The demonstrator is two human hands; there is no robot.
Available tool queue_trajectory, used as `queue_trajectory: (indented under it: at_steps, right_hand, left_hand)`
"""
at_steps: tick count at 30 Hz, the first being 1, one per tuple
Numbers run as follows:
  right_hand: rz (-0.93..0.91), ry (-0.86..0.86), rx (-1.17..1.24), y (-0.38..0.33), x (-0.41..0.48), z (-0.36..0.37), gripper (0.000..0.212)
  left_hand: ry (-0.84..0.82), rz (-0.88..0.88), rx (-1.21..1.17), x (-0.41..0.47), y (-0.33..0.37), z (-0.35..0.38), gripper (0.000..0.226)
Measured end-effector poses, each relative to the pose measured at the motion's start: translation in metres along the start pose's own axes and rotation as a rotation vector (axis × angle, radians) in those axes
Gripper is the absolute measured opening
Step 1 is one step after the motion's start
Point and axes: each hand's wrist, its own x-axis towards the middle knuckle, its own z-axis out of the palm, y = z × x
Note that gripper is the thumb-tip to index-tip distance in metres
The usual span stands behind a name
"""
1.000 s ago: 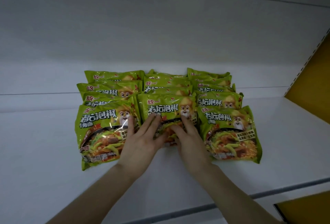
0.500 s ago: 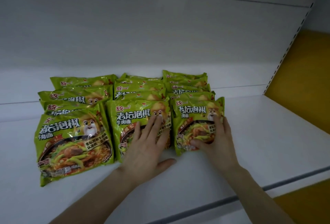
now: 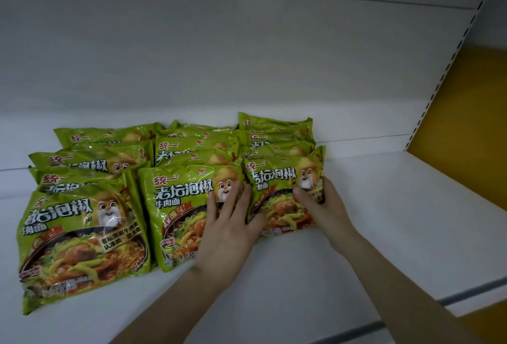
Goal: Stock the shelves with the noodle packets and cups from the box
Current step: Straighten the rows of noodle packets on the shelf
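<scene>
Green noodle packets lie in three overlapping rows on a white shelf (image 3: 397, 220). My left hand (image 3: 227, 231) rests flat, fingers straight, on the right part of the middle front packet (image 3: 181, 206). My right hand (image 3: 323, 206) grips the right edge of the right front packet (image 3: 277, 193), thumb on top and fingers curled round its side. That packet sits tight against the middle one. The left front packet (image 3: 76, 239) lies untouched. No box and no cups are in view.
A white back panel (image 3: 247, 55) rises behind the packets. A yellow side panel (image 3: 466, 124) with a slotted upright closes the shelf on the right. Bare shelf surface stretches right of the packets, out to the grey front rail (image 3: 466, 294).
My right hand went from the middle packet to the right front packet and closed on its edge; that packet now sits closer to the middle row. My left hand stayed on the middle packet.
</scene>
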Motion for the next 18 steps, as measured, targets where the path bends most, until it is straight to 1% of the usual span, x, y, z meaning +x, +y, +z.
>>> queue_trajectory:
  at_steps: [3,6,9,10,12,18]
  right_hand:
    - [0.048,-0.051,0.051,-0.006,-0.001,-0.007,0.035]
    - [0.091,-0.043,0.086,-0.015,0.004,-0.018,0.038]
    - [0.115,-0.022,0.078,-0.029,0.025,-0.027,0.07]
    - [0.12,-0.022,0.086,-0.034,0.034,-0.029,0.073]
    - [0.097,-0.044,0.098,-0.044,0.053,-0.028,0.073]
    - [0.015,-0.193,0.01,-0.046,0.096,-0.015,0.078]
  left_hand:
    - [-0.003,-0.039,-0.019,0.0,0.002,-0.001,0.059]
    - [-0.011,-0.063,-0.034,0.001,0.005,-0.004,0.047]
    - [-0.015,-0.087,-0.027,0.004,0.01,-0.002,0.048]
    - [-0.021,-0.094,-0.014,0.006,0.012,-0.001,0.053]
    - [-0.037,-0.107,0.01,0.009,0.012,0.002,0.061]
    - [-0.019,-0.116,0.025,0.01,0.017,0.007,0.058]
